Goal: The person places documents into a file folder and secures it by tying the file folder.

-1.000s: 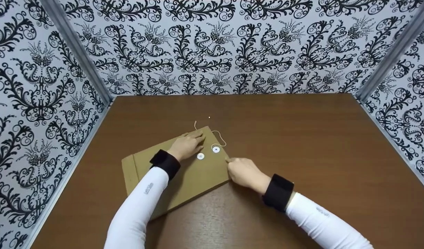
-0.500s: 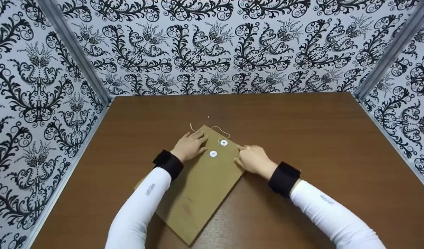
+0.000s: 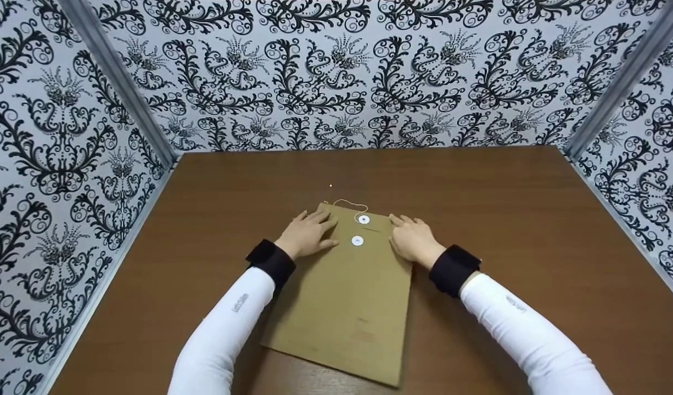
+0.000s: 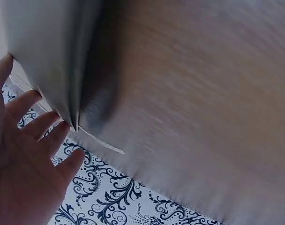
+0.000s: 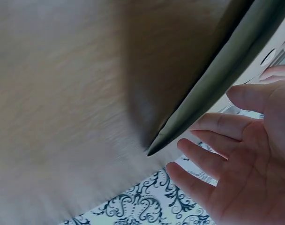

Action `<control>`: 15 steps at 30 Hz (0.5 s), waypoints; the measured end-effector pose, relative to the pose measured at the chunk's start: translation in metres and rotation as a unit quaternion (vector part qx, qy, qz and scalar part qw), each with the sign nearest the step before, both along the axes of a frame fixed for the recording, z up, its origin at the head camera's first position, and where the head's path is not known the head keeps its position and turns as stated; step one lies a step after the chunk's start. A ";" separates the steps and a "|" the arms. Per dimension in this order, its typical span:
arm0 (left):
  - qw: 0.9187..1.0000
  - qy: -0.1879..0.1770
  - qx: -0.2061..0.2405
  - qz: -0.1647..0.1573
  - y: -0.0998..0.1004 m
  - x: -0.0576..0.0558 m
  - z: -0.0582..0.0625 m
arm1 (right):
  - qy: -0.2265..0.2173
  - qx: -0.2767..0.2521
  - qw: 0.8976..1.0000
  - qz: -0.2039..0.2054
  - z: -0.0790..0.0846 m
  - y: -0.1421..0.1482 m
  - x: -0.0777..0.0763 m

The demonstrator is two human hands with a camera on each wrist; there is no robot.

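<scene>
A brown kraft string-tie envelope (image 3: 347,296) lies on the table, slightly turned, its short edge with the fastening facing the back wall. Two white button discs sit near that edge, and a thin string (image 3: 350,202) loops out from the upper disc (image 3: 364,219). My left hand (image 3: 308,235) rests on the envelope's upper left side with fingers extended. At the upper right side, my right hand (image 3: 413,237) touches the edge, its fingers fairly straight. In the wrist views, fingertips of the left hand (image 4: 30,159) and right hand (image 5: 245,154) meet the envelope's edges.
The brown wooden table (image 3: 506,219) runs back to a patterned wall (image 3: 336,77), with further patterned panels at left and right. Metal posts (image 3: 117,82) stand at the corners. A tiny pale speck (image 3: 330,185) shows beyond the envelope.
The envelope has turned counter-clockwise, from lying slanted to nearly upright before the person. My right hand has moved up and to the right with its edge; my left hand has shifted slightly right.
</scene>
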State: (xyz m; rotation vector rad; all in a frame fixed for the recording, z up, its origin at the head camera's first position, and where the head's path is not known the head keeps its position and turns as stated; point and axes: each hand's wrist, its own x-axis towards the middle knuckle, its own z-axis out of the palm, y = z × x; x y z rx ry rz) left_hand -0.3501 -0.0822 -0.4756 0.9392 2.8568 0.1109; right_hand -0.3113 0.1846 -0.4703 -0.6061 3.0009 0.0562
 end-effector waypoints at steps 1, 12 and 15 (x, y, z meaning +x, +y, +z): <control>1.000 0.000 0.001 -0.002 0.000 0.000 0.000 | -0.006 0.001 1.000 -0.004 0.000 0.001 -0.001; 1.000 -0.017 0.013 -0.005 0.001 -0.002 -0.003 | -0.067 -0.015 0.998 -0.008 0.000 0.014 -0.023; 1.000 -0.021 0.016 -0.002 0.001 -0.001 -0.003 | -0.060 -0.021 0.998 0.021 -0.002 0.019 -0.027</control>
